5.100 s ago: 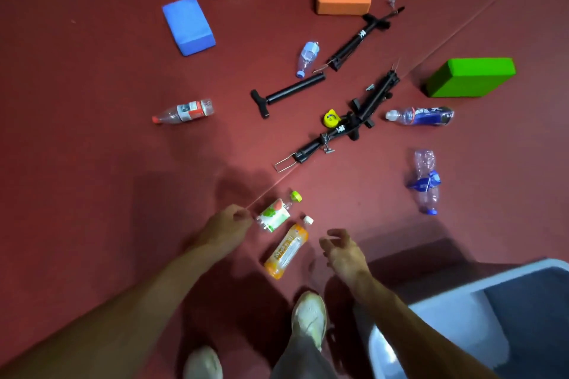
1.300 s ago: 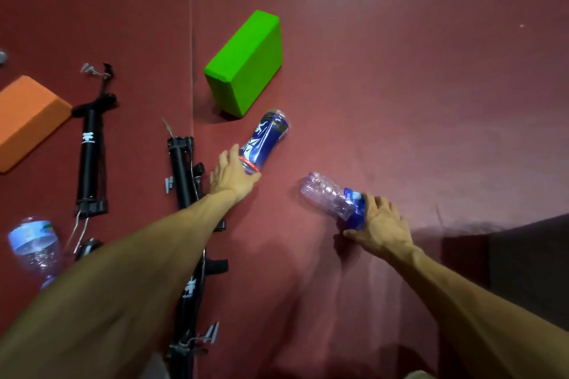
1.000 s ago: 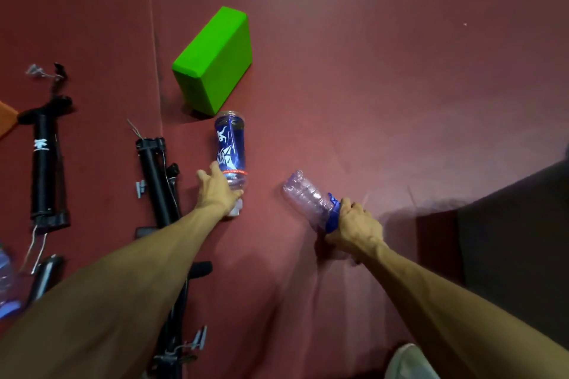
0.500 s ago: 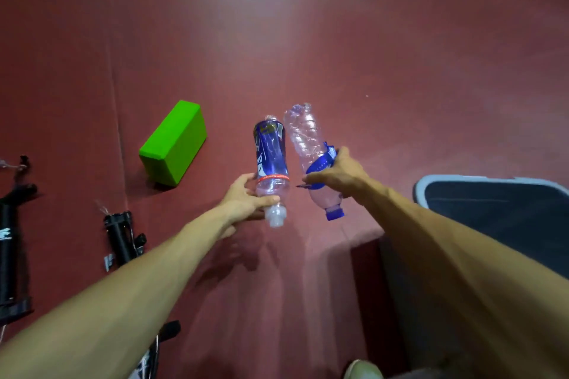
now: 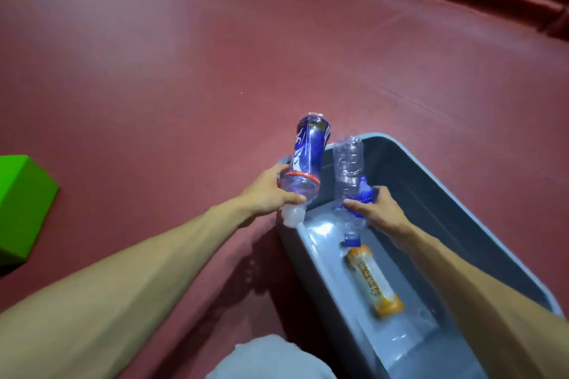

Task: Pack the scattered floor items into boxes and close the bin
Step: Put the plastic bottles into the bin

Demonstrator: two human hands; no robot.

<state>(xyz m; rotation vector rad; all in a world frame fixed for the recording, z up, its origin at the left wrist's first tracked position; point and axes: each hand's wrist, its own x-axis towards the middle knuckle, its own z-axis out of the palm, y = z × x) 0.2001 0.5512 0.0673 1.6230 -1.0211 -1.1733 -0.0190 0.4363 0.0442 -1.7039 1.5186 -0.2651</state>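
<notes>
Left hand (image 5: pixel 264 194) grips blue-label bottle (image 5: pixel 309 151), right hand (image 5: pixel 378 212) crushed bottle (image 5: pixel 349 163), both cap-down at the bin (image 5: pixel 415 172).

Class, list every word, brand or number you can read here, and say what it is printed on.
None can be read.
White print on the blue bottle, left hand: too blurred.
Lettering on the orange bottle in the bin: too blurred.
Blue label on the crumpled clear bottle, right hand: crushed, unreadable.
</notes>
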